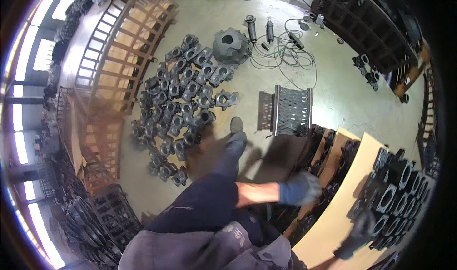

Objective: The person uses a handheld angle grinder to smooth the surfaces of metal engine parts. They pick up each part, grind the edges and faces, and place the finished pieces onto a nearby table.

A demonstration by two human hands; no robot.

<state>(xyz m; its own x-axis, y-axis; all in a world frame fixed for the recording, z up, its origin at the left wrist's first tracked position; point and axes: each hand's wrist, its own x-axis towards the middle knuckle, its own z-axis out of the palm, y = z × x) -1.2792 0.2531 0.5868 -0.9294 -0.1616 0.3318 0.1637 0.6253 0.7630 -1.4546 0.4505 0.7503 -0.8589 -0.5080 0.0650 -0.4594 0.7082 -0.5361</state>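
My left hand (301, 189), in a blue-grey glove, is smeared by motion. It hangs over the brown dividers and dark parts beside my legs, and its fingers cannot be made out. At the lower right, my right hand (363, 226) in a dark glove reaches to the near side of a block of black metal castings (402, 203) with oval openings. Its fingers close on a casting (358, 210) at the block's edge. Under the castings lies a tan cardboard sheet (328, 225). Dark parts (346, 156) stand in a row left of that sheet.
Many ring-ended castings (188, 91) cover the floor at left, beside a large toothed metal piece (230, 47). A perforated metal stand (293, 110) stands ahead. Hand tools (270, 31) and looping cables (285, 56) lie farther off. Slatted crates (124, 46) line the left; a dark rack (364, 22) stands far right.
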